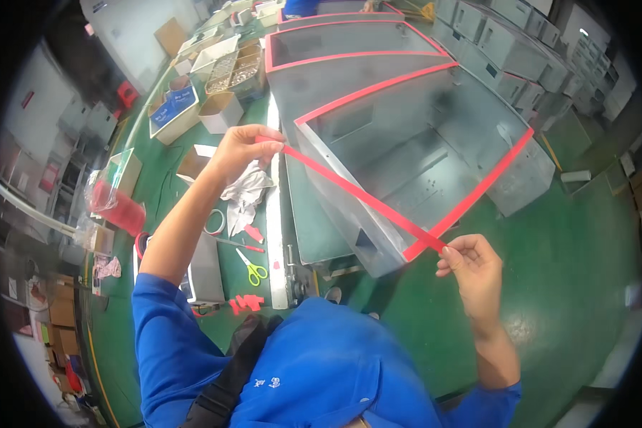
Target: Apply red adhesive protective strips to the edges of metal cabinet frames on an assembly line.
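Observation:
A strip of red tape [357, 191] is stretched taut between my two hands along the near left edge of a large grey box [378, 260] with an open top. My left hand [246, 150] pinches its far end by the box's left corner. At the near right corner my right hand [474, 267] pinches the other end, a little off the box. Red tape also lines the box's far edge and its right edge. Dark holes and several small specks show inside the box; whether a clear panel covers the opening, I cannot tell.
Further boxes edged in red tape [357, 55] stand behind. On the left bench lie green scissors [253, 269], a white cloth [246, 194], red tape scraps [247, 303] and a bin of small parts [235, 71]. Stacked grey boxes [506, 44] stand at the far right.

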Action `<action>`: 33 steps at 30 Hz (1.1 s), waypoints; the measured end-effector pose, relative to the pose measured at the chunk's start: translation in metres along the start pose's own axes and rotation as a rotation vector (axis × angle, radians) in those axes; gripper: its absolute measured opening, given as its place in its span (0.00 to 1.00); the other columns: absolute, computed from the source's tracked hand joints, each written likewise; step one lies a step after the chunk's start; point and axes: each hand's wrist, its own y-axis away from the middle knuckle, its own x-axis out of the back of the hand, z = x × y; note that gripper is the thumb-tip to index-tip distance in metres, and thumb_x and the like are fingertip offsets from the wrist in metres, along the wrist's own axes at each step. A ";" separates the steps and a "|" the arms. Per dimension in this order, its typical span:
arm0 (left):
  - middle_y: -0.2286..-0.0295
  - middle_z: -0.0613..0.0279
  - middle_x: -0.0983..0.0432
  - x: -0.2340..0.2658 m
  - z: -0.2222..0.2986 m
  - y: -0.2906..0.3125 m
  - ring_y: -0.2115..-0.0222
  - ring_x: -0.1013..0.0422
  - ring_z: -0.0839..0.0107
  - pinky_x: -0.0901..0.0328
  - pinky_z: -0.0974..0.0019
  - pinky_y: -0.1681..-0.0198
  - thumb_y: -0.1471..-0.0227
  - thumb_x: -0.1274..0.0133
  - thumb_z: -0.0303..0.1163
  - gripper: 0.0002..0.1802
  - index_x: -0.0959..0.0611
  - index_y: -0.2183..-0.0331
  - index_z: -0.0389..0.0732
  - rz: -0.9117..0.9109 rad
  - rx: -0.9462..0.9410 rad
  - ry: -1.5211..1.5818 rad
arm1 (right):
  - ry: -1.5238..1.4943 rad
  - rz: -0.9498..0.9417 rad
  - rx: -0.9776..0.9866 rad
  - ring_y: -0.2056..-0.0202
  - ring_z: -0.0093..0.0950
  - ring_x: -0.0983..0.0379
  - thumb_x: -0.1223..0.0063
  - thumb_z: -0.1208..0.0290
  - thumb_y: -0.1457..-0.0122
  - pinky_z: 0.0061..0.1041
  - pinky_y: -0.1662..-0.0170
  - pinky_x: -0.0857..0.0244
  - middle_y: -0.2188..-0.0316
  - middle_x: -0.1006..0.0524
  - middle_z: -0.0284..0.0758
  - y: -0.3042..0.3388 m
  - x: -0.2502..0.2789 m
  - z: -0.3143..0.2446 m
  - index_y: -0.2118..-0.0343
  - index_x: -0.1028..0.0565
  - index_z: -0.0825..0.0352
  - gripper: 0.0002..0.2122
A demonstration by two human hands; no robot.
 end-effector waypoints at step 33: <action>0.75 0.60 0.26 0.007 -0.035 -0.081 0.75 0.32 0.78 0.39 0.76 0.74 0.55 0.47 0.31 0.10 0.23 0.72 0.32 0.059 0.033 -0.074 | 0.316 -0.138 -0.371 0.78 0.17 0.33 0.47 0.71 0.51 0.17 0.75 0.38 0.81 0.27 0.30 -0.020 -0.019 -0.004 0.75 0.27 0.70 0.07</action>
